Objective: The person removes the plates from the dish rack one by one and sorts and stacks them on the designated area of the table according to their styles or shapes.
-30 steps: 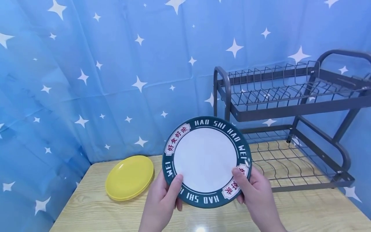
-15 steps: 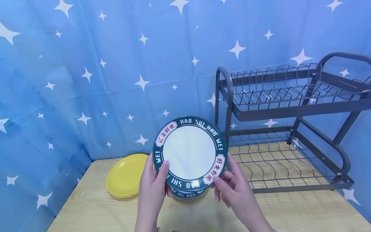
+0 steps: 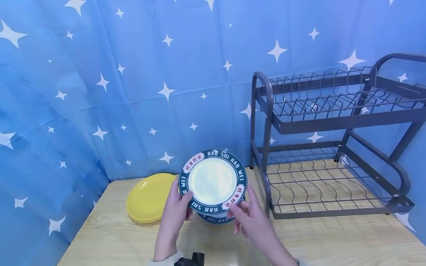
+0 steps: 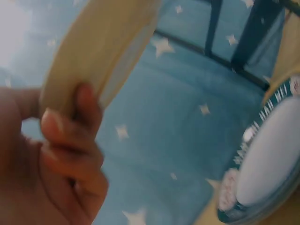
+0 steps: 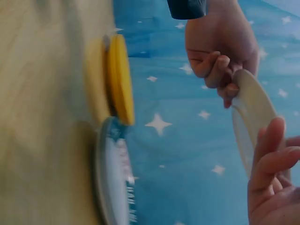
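Observation:
Both hands hold a round plate (image 3: pixel 213 181) with a white centre and a dark green lettered rim, tilted up above the table. My left hand (image 3: pixel 174 207) pinches its left edge, thumb on the face. On the right edge, my right hand (image 3: pixel 249 218) pinches it the same way. In the left wrist view the plate's pale underside (image 4: pixel 103 51) shows, with the left fingers curled at it. Below, a matching green-rimmed plate (image 4: pixel 269 159) lies on the table, mostly covered by the held one in the head view.
Several yellow plates (image 3: pixel 149 199) are stacked on the wooden table (image 3: pixel 110 229), left of the hands. A dark two-tier metal dish rack (image 3: pixel 332 125) stands at the right. Behind hangs a blue curtain (image 3: pixel 186 66) with white stars.
Both hands have carried the plate left and farther from the head camera. The matching plate on the table, hidden behind it at first, now shows below its lower edge.

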A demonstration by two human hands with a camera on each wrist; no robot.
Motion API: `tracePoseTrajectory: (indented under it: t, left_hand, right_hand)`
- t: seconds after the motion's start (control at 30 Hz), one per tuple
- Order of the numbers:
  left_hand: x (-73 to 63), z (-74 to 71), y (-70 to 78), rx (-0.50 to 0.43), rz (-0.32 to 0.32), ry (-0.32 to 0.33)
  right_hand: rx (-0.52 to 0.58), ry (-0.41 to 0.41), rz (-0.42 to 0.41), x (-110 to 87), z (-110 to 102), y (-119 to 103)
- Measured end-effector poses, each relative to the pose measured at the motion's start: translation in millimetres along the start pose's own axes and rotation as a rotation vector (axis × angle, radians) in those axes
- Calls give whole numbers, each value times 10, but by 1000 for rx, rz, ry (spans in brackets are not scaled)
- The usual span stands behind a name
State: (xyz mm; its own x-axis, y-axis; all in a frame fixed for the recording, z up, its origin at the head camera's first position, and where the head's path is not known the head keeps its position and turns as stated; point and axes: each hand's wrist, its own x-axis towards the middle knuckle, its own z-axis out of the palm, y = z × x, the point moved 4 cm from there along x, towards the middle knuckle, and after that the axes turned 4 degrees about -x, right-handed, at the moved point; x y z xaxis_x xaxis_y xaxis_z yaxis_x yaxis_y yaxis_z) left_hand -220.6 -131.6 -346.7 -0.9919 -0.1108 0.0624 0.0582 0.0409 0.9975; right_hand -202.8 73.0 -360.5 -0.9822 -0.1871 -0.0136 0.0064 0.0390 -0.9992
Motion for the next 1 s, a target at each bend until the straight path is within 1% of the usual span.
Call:
tracePoseTrajectory:
  t: [0.07, 0.13, 0.23, 0.3, 0.43, 0.5, 0.6, 0.77, 0.8, 0.87, 1.0]
  left_hand:
    - [56, -34, -133, -13, -28, -34]
    - [110, -44, -261, -20, -45, -50]
    - [190, -8, -418, -40, -37, -64]
    - [226, 25, -508, -44, -35, -64]
    - [259, 56, -641, -30, -41, -39]
    - [250, 46, -700, -33, -57, -35]
    - [250, 30, -759, -49, -85, -56]
    - [272, 36, -935, -86, -110, -95]
    - [287, 38, -994, -95, -109, -90]
    - [301, 45, -1063, -103, -110, -75]
    - [353, 56, -1164, -74, -123, -35]
  right_hand:
    - [19, -1, -7, 57, 22, 94]
    - [50, 3, -21, 123, 21, 197]
    - [101, 9, -34, 221, -22, 362]
    - [122, 0, -21, 265, -62, 468]
    - [157, -55, 10, 302, -114, 616]
    - [167, -92, 30, 278, -114, 620]
    - [170, -119, 32, 290, -121, 692]
    - [218, -138, 47, 313, -148, 899]
    - [227, -148, 49, 310, -155, 924]
    - [249, -178, 55, 318, -166, 967]
    - [280, -240, 56, 348, -210, 1030]
